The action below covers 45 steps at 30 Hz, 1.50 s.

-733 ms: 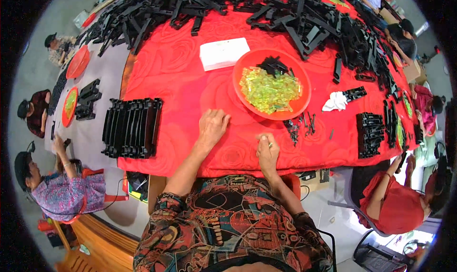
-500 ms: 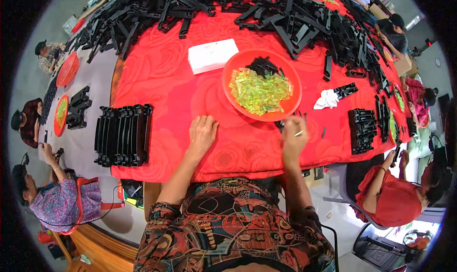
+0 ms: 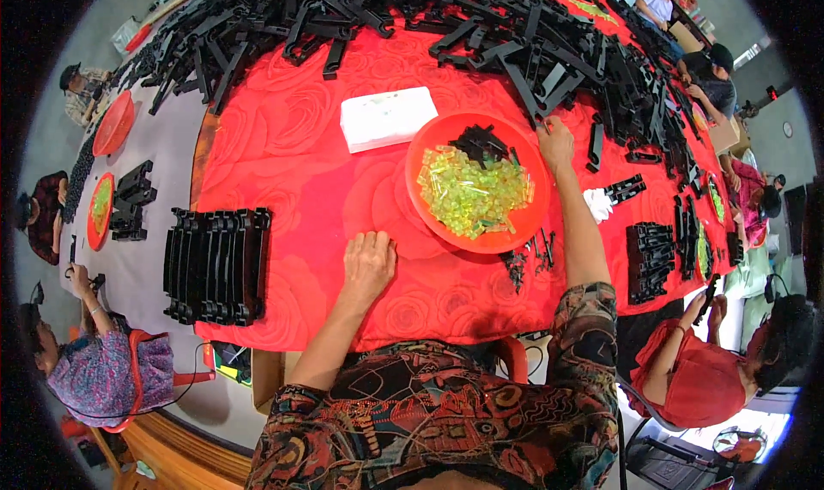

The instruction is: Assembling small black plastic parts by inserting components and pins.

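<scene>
My left hand [image 3: 369, 263] rests flat on the red tablecloth [image 3: 292, 172], fingers apart, holding nothing. My right hand [image 3: 556, 142] is stretched out past the orange bowl [image 3: 421, 160], at the edge of the big heap of long black plastic parts [image 3: 481, 27]; its fingers touch a black bar [image 3: 522, 91], and whether they grip it does not show. The bowl holds small yellow-green pieces [image 3: 470, 191] and a few small black pieces [image 3: 482, 142].
A white block [image 3: 388, 117] lies left of the bowl. A row of stacked black parts [image 3: 215, 265] sits at the table's left end, another stack [image 3: 650, 261] at the right. Small black bits [image 3: 530, 258] lie below the bowl, beside a white cloth [image 3: 598, 203]. Other people sit around.
My right hand has moved from the table's near edge, past the bowl, up to the black heap. My left hand has stayed put on the cloth.
</scene>
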{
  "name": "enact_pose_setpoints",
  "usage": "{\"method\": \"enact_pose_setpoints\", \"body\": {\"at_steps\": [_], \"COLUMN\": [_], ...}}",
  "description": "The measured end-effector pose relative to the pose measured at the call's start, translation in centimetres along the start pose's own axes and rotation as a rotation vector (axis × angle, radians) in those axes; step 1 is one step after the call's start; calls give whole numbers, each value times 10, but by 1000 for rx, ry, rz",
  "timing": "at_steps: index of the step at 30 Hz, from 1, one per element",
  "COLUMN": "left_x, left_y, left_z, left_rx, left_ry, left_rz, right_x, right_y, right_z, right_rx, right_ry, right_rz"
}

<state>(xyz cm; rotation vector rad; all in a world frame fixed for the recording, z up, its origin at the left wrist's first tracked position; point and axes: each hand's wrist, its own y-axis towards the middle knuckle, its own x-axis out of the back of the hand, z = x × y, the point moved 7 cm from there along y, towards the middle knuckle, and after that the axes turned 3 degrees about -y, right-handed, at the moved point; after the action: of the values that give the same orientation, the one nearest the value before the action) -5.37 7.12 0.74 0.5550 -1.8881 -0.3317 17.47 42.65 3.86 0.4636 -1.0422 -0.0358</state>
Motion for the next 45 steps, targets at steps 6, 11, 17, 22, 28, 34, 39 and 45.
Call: {"method": "enact_pose_setpoints", "body": {"at_steps": [6,11,17,22,28,34,39,45], "left_x": [0,-1,2,3,3,6,5,44], "left_y": [2,2,8,3,3,-1,-11,-21], "left_z": [1,6,2,2,1,16,58,43], "left_rx": [37,64,62,54,34,91,486,424], "left_ry": [9,-5,-27,-54,-53,-138,-1074,-1065], "left_rz": [36,44,57,31,4,-70,-93,113], "right_x": [-37,-36,-57,-28,28,111,109,66], "right_y": [32,40,46,37,21,-99,-222,-288], "right_z": [12,22,-6,9,9,106,135,125], "right_rx": [-19,-98,-91,-136,16,326,521,649], "right_ry": [-142,-181,-395,-300,-85,171,185,-2], "right_rz": [145,78,213,30,-104,-63,133,206]}}
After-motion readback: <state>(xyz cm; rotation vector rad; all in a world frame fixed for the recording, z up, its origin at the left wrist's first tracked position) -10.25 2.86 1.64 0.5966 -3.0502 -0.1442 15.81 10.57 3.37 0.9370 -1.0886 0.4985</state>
